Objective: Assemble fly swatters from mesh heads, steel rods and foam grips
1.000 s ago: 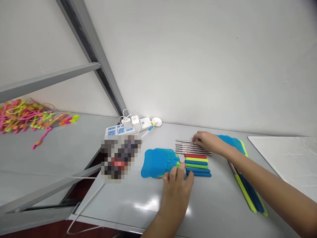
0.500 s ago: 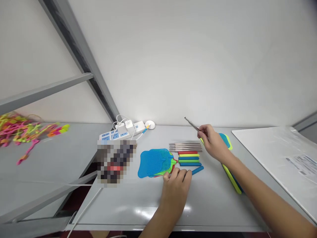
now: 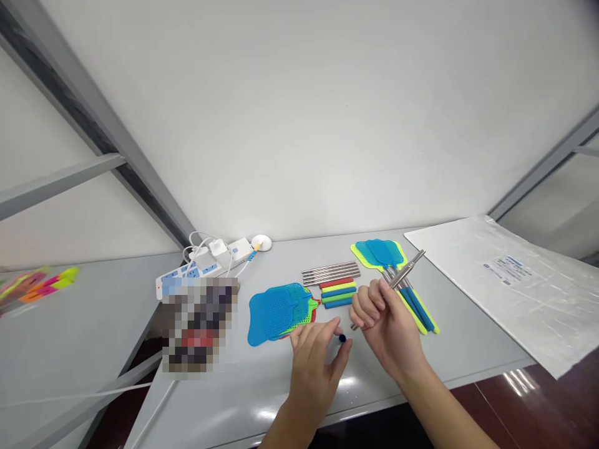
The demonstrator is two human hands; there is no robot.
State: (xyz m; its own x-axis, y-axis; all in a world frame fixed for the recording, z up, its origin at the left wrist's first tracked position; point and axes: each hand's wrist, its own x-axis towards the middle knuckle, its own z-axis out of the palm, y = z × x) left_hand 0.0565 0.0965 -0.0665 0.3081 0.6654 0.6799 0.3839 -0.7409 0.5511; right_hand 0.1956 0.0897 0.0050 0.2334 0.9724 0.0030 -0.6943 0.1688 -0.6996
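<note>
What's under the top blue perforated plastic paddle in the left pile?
Under the blue perforated plastic paddle, another blue paddle shows to the right, with a green plastic edge and a red edge peeking out. The rest is covered; layers can't be counted.

We count five coloured tubes (image 3: 339, 299) in a row: two blue, one red, one yellow, one green. One more tube (image 3: 342, 338) is in our left hand (image 3: 314, 357), one metal rod (image 3: 412, 264) in our right hand (image 3: 386, 321). We see at least four loose rods (image 3: 331, 275), three or more assembled swatters (image 3: 384, 252), at least three loose swatter heads (image 3: 274, 310), one power strip (image 3: 169, 285).
</note>
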